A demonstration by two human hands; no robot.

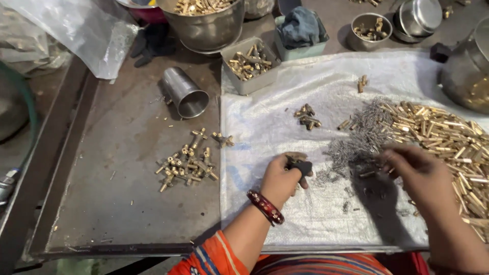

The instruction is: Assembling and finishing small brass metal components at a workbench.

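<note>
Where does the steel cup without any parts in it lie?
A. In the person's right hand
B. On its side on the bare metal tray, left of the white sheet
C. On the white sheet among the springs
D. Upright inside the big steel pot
B: the steel cup lies tipped over on the metal tray, its open mouth showing, just left of the white sheet and above a heap of brass parts.

right hand [417, 170] blurred, steel pot [466, 71] cropped
</note>
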